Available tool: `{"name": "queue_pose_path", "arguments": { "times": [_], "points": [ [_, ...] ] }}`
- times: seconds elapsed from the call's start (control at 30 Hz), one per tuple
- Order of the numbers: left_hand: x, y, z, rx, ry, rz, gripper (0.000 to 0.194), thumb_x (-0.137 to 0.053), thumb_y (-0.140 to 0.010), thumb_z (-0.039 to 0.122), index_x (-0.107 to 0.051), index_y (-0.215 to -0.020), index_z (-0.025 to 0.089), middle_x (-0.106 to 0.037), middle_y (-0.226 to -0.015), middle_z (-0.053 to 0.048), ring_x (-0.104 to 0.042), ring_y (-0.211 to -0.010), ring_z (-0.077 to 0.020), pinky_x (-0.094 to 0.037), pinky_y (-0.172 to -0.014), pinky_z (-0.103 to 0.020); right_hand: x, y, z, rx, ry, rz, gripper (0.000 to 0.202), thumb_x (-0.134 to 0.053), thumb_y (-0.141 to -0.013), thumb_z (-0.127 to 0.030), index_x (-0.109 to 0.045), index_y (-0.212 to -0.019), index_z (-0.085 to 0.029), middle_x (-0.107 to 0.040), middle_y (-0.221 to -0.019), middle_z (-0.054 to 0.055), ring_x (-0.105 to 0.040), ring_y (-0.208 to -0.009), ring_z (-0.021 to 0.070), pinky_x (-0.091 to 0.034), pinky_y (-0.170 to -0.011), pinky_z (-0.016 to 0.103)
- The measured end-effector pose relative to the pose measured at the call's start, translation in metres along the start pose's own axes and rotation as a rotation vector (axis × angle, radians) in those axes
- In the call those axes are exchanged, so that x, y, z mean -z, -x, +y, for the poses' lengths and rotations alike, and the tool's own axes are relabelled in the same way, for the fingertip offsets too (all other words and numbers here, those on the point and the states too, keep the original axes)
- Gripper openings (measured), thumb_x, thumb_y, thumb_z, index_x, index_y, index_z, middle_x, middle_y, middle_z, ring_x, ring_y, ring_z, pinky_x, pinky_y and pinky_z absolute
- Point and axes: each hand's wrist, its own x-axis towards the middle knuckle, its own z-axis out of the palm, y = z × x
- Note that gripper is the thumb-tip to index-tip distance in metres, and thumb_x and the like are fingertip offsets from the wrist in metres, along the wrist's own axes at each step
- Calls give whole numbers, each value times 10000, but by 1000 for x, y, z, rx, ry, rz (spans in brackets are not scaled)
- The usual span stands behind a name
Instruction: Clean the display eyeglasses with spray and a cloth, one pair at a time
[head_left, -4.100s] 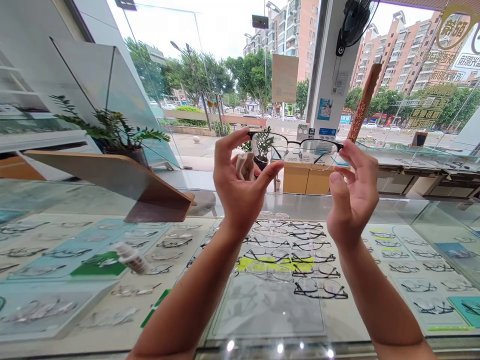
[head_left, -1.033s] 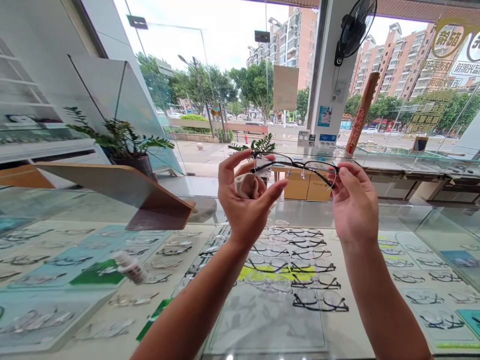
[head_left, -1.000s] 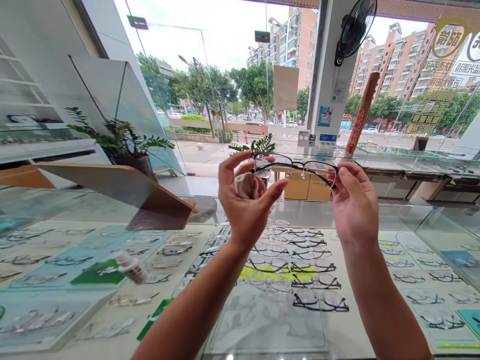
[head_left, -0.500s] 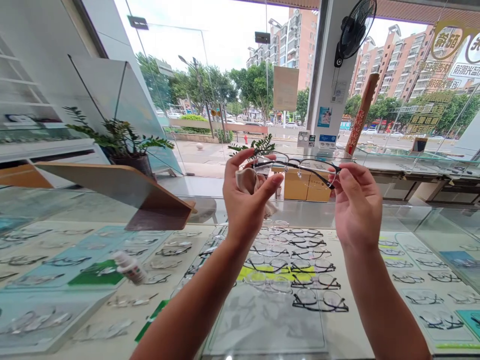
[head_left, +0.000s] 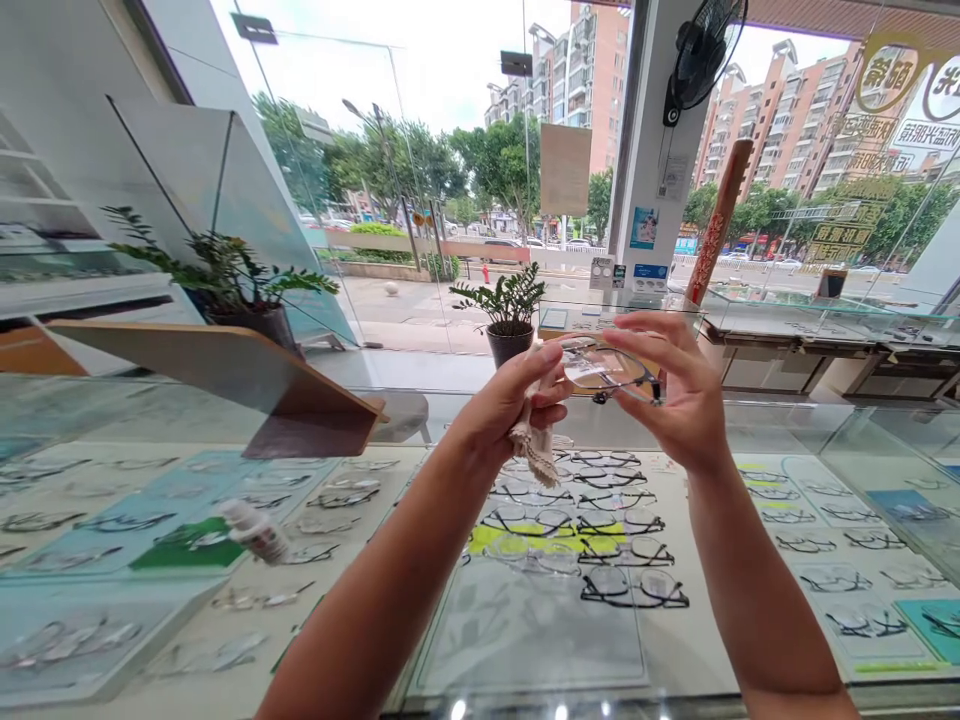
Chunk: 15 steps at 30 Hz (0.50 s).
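A pair of eyeglasses (head_left: 609, 378) with a thin dark frame is held up over the glass counter, tilted in the air. My left hand (head_left: 514, 400) is closed on a beige cloth (head_left: 537, 452), its thumb and fingers at the left end of the eyeglasses. The cloth's scalloped edge hangs below that hand. On the other side, my right hand (head_left: 686, 385) grips the eyeglasses, thumb below and fingers bent above. Part of the frame is hidden behind the fingers.
Under the glass countertop (head_left: 540, 640) lie rows of eyeglasses (head_left: 636, 588). To the left are a white bottle (head_left: 255, 530) and a tilted wooden-edged board (head_left: 225, 375). A potted plant (head_left: 510, 310) stands beyond my hands, near the window. A black fan (head_left: 705, 55) hangs upper right.
The eyeglasses have turned and moved slightly down. My left hand has rotated, bringing the cloth to the frame's left end. My right hand has shifted left, its fingers now over the frame.
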Motion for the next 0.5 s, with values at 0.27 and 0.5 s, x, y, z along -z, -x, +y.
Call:
{"name": "queue_pose_path", "arguments": {
  "times": [0.27,0.5],
  "points": [
    [7,-4,-2,140,-21,-64,457,-901,-675,544,-669,-843,187,-596,-697,4,-220,-440,-18,-142,-395,-184,-2,0,-8,-74,36,-29,324,-867,-779,-384,-824,-1095,-442,-727,-1253,-22,-594,-1298,311,-465,-1157,570],
    [6,-6,-1,211,8,-141,475,-933,-623,545,-660,-800,199,-646,-727,-17,-199,-431,-5,-134,-387,-172,-2,1,-10,-147,19,21,238,-891,-760,-385,-837,-990,-420,-704,-1189,-3,-566,-1326,340,-470,-1122,599]
  ]
}}
